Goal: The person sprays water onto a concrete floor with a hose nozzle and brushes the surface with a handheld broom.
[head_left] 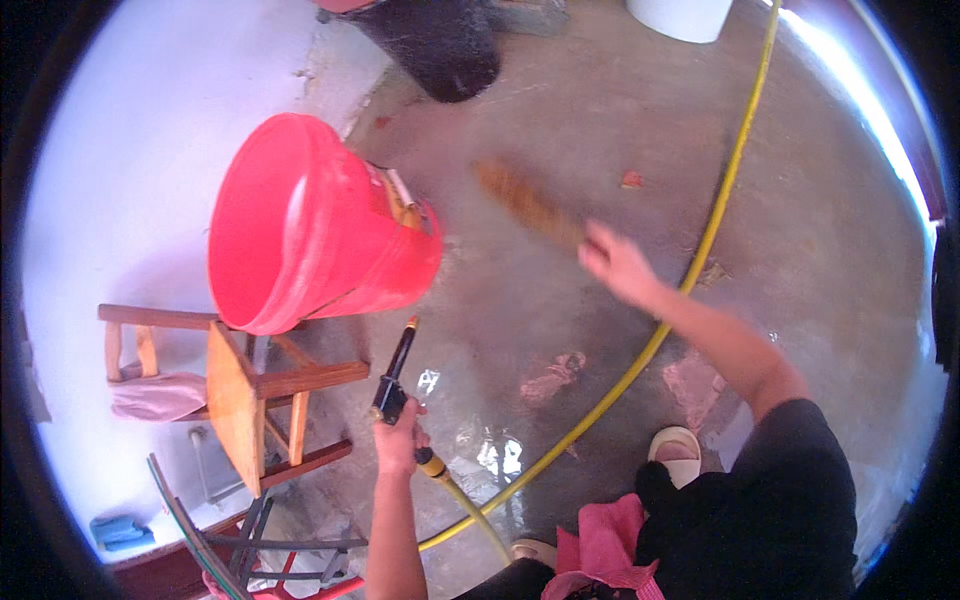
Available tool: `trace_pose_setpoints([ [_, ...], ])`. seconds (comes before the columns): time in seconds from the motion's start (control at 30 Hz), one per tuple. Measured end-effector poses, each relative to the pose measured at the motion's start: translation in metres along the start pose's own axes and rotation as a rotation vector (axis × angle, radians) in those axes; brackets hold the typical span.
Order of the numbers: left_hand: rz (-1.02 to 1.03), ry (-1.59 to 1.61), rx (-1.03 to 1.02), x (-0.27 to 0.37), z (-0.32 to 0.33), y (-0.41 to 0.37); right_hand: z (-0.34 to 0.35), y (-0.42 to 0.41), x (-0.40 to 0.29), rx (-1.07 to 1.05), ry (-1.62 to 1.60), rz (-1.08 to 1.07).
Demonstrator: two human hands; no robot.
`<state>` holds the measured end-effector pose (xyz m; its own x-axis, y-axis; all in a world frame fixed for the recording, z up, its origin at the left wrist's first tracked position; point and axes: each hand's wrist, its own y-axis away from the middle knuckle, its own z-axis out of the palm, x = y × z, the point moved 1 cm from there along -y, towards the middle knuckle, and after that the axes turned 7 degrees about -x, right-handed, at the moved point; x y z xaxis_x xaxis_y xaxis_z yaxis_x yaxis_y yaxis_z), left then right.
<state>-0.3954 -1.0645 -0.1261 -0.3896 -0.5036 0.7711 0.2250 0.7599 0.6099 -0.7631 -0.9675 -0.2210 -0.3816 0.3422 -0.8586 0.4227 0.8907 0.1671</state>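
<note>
My left hand is closed around the grip of a black hose spray gun, whose orange-tipped nozzle points away from me beside the red plastic bucket. A yellow hose runs from the gun's base. In my right hand is the end of a long brown object, blurred, perhaps a brush; it reaches forward and left over the wet floor. The bucket shows its open mouth to the left, near a wooden chair. Something yellow and white is at the bucket's side.
A yellow hose curves across the wet concrete floor. A dark bucket and a white container stand farther off. A pink cloth hangs on the chair. Dark metal legs lie lower left, beside the wall.
</note>
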Motion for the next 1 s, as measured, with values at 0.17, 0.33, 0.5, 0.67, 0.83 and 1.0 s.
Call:
trace_pose_setpoints([
  [0.17,-0.027,0.033,-0.153,-0.002,0.023,-0.001,-0.045,0.139,0.040,-0.608,0.503,0.010],
  [0.33,-0.139,-0.086,-0.329,-0.016,0.068,-0.003,-0.193,0.073,0.115,0.338,0.661,0.465],
  [0.5,-0.095,-0.190,-0.361,-0.019,0.081,0.008,-0.168,0.120,0.089,0.340,0.380,0.255],
  [0.67,-0.151,-0.210,-0.472,-0.027,0.105,0.017,-0.069,0.231,0.073,0.470,-0.134,0.373],
  [0.83,-0.103,-0.275,-0.452,-0.035,0.096,0.014,-0.042,0.350,0.063,0.370,-0.138,0.592],
  [1.0,-0.154,-0.273,-0.556,-0.030,0.097,0.017,-0.088,0.362,0.118,-0.120,0.476,0.668],
])
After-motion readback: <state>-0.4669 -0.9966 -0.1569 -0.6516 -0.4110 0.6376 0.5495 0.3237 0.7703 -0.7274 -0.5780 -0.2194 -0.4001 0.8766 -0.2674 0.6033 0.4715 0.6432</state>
